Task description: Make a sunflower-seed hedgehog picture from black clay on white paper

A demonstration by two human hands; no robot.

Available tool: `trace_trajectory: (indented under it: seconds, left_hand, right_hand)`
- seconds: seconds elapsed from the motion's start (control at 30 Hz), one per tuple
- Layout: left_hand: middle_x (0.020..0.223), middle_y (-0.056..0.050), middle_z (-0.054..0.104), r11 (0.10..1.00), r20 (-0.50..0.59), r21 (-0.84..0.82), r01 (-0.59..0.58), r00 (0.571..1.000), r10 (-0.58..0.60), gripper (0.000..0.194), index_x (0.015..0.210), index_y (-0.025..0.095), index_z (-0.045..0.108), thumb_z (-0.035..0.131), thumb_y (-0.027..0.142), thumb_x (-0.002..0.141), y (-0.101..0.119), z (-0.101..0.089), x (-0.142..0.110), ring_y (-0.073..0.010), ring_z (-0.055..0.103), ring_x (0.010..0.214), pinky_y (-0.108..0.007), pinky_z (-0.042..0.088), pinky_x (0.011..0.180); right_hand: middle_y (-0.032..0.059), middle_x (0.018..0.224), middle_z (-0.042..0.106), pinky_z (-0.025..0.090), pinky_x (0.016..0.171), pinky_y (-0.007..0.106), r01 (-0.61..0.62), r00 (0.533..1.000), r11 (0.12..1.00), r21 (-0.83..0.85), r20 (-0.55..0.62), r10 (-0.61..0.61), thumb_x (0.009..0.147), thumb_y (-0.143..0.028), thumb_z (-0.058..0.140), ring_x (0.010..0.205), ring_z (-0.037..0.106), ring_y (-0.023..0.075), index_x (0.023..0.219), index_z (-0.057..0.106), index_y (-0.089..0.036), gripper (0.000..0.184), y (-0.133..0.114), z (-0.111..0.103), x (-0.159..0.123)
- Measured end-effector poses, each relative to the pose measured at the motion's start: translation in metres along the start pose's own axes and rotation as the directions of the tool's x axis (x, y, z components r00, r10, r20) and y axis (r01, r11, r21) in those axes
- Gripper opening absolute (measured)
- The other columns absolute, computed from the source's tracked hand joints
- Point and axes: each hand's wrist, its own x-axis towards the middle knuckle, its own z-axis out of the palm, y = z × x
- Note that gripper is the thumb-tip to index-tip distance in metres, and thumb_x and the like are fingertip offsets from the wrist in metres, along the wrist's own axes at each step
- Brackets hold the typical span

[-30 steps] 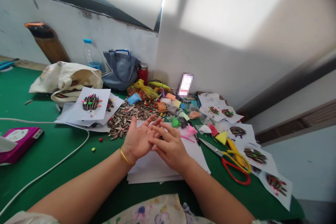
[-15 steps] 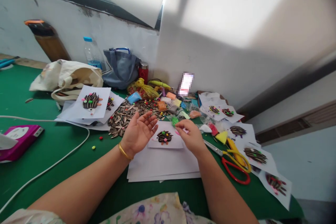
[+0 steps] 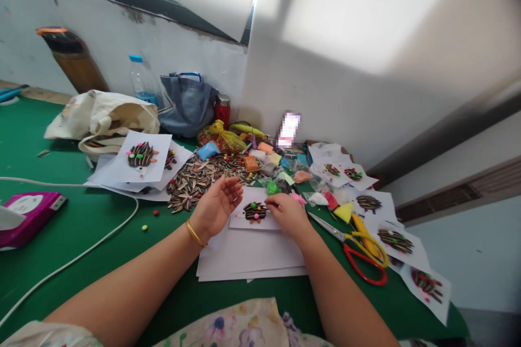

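A hedgehog picture [image 3: 255, 212] of dark striped seeds with coloured dots lies on a small white card [image 3: 244, 224], on top of larger white paper sheets [image 3: 248, 255]. My right hand [image 3: 288, 216] is over the card's right side, thumb and forefinger pinched together by the hedgehog's back end; whatever is between them is too small to make out. On the left, my left hand [image 3: 215, 207] is held palm up with fingers loosely apart and nothing visible in it. Green clay [image 3: 272, 188] and pink clay [image 3: 299, 198] lie just beyond my right hand.
Sunflower seeds [image 3: 191, 187] are heaped behind my left hand. Scissors [image 3: 345, 238] lie to the right, beside finished hedgehog cards [image 3: 396, 240]. More cards [image 3: 140, 156] are stacked at left near a cream bag [image 3: 97, 114]. A white cable [image 3: 81, 255] crosses the green table [image 3: 122, 276].
My right hand has moved left and slightly down, closer to the hedgehog, uncovering the pink clay behind it. My left hand has barely shifted and remains palm up.
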Motion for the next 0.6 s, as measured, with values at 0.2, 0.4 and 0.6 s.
trace_trajectory:
  seconds: [0.2, 0.4, 0.6]
  left_hand:
    - [0.082, -0.005, 0.066, 1.000, -0.014, 0.014, 0.015, 1.000, -0.015, 0.023, 0.091, 0.015, 0.065, 0.049, 0.031, 0.092, -0.001, 0.000, 0.000, -0.0137, 0.064, 0.075, -0.028, 0.052, 0.075]
    - [0.082, -0.004, 0.066, 0.999, -0.034, 0.050, 0.017, 0.999, -0.015, 0.019, 0.090, 0.015, 0.067, 0.054, 0.029, 0.089, -0.003, -0.002, 0.002, -0.0132, 0.064, 0.075, -0.028, 0.051, 0.076]
    - [0.082, -0.005, 0.066, 0.981, -0.133, 0.195, -0.011, 0.990, 0.037, 0.015, 0.085, 0.014, 0.068, 0.058, 0.026, 0.084, -0.011, -0.003, 0.005, -0.0137, 0.063, 0.078, -0.027, 0.050, 0.078]
  right_hand:
    - [0.0019, 0.098, 0.071, 0.044, 0.079, 0.028, -0.031, 0.999, 0.999, 0.011, 0.016, 0.031, 0.084, -0.015, 0.055, 0.091, 0.062, 0.0179, 0.095, 0.070, -0.024, 0.021, -0.001, 0.005, 0.001]
    - [0.0025, 0.094, 0.070, 0.043, 0.077, 0.027, -0.011, 1.000, 1.000, -0.017, 0.004, 0.011, 0.083, -0.015, 0.056, 0.089, 0.060, 0.0178, 0.090, 0.070, -0.022, 0.017, 0.000, 0.007, 0.002]
    - [0.0028, 0.093, 0.069, 0.042, 0.077, 0.027, 0.008, 1.000, 0.999, -0.035, -0.008, -0.008, 0.084, -0.015, 0.056, 0.088, 0.060, 0.0172, 0.090, 0.069, -0.022, 0.016, 0.000, 0.009, 0.001]
